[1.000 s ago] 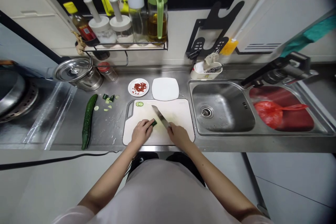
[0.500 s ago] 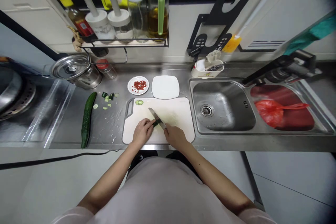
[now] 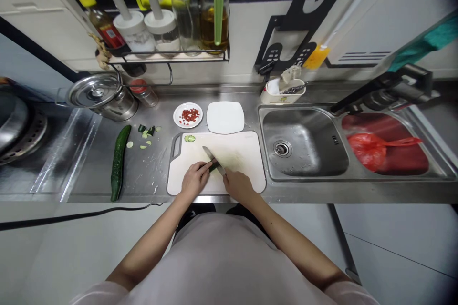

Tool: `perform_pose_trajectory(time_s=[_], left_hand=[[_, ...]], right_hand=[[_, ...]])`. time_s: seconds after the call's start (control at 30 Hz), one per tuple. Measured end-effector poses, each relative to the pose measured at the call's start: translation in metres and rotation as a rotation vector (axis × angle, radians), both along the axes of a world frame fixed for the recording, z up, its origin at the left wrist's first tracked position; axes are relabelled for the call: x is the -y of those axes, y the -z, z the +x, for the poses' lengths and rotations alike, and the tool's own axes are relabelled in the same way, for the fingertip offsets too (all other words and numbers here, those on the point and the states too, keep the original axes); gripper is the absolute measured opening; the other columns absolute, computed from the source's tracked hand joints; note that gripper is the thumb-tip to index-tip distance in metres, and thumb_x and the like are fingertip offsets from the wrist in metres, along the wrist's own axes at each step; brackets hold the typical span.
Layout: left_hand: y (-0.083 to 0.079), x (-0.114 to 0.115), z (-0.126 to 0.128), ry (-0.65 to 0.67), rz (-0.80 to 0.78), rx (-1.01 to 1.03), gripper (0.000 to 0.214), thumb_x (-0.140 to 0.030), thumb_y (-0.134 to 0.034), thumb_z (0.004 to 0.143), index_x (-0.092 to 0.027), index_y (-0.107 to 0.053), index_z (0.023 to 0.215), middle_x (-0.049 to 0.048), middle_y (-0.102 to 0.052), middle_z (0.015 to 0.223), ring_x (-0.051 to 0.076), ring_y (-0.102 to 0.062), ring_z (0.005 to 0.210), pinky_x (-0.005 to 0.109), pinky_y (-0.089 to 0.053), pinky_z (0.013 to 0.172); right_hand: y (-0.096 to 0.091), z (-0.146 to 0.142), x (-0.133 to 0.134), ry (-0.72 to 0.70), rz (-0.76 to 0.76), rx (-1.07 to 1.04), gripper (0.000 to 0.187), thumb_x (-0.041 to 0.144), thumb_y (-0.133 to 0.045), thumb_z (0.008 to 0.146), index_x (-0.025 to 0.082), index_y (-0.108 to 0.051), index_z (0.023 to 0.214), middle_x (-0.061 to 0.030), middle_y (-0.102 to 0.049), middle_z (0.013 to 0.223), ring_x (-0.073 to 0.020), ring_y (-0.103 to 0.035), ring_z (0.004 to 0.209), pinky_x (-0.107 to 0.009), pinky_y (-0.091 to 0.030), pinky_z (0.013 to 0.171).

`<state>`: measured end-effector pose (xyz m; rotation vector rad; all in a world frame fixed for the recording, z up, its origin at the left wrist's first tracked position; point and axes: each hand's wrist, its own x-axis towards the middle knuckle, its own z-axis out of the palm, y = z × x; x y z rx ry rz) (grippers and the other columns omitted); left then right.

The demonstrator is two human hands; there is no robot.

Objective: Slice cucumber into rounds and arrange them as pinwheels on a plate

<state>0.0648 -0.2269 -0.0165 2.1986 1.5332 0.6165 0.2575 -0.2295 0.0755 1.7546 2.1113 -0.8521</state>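
On the white cutting board (image 3: 243, 152) my left hand (image 3: 193, 179) is curled over a short green piece of cucumber (image 3: 213, 167) and pins it down. My right hand (image 3: 239, 185) grips the handle of a knife (image 3: 212, 157), whose blade lies against the cucumber piece right beside my left fingertips. Two thin cucumber slices (image 3: 189, 138) lie at the board's far left corner. A whole cucumber (image 3: 119, 161) rests on the steel counter to the left of the board.
Cucumber scraps (image 3: 147, 133) lie on the counter. Behind the board stand a small plate of red bits (image 3: 188, 115) and a white square plate (image 3: 225, 117). A lidded pot (image 3: 100, 94) is at left, a double sink (image 3: 304, 147) with a red bag (image 3: 368, 150) at right.
The knife has moved left from the middle of the board until its blade meets the cucumber piece at my left fingers. My left hand has stayed on the piece.
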Motion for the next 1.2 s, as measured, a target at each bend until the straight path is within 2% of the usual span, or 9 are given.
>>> perform_pose_trajectory(time_s=[0.23,0.53,0.83,1.2], left_hand=[[0.004,0.0,0.0,0.003,0.009,-0.003,0.036,-0.025,-0.047,0.095,-0.028,-0.062,0.128,0.0069,-0.065,0.111,0.02,-0.06,0.1,0.035,-0.051,0.088],[0.001,-0.001,0.0,-0.004,0.004,-0.003,0.035,-0.026,-0.046,0.096,-0.027,-0.063,0.126,0.006,-0.066,0.111,0.019,-0.06,0.098,0.034,-0.051,0.087],[0.004,-0.001,-0.001,0.012,0.016,-0.004,0.036,-0.025,-0.046,0.095,-0.028,-0.062,0.127,0.0065,-0.066,0.111,0.02,-0.06,0.099,0.035,-0.051,0.088],[0.002,-0.001,0.0,0.01,0.019,-0.01,0.036,-0.025,-0.046,0.095,-0.028,-0.062,0.127,0.0064,-0.065,0.111,0.02,-0.059,0.099,0.035,-0.05,0.088]], right_hand=[[-0.003,0.0,0.002,-0.003,-0.029,0.002,0.036,0.025,-0.028,0.1,0.014,-0.056,0.119,-0.0156,-0.07,0.101,-0.0243,-0.066,0.097,-0.03,-0.046,0.078],[-0.006,0.012,0.02,0.0,-0.125,0.022,0.03,0.018,-0.034,0.096,0.013,-0.057,0.116,-0.015,-0.07,0.097,-0.0238,-0.067,0.094,-0.03,-0.044,0.075],[0.0,-0.001,0.008,-0.002,-0.061,0.015,0.033,0.018,-0.032,0.098,0.013,-0.057,0.118,-0.0171,-0.07,0.104,-0.0242,-0.066,0.1,-0.031,-0.047,0.08],[0.001,0.001,0.013,0.008,-0.081,0.022,0.032,0.017,-0.034,0.096,0.012,-0.058,0.117,-0.0175,-0.07,0.103,-0.0253,-0.067,0.101,-0.032,-0.048,0.081]])
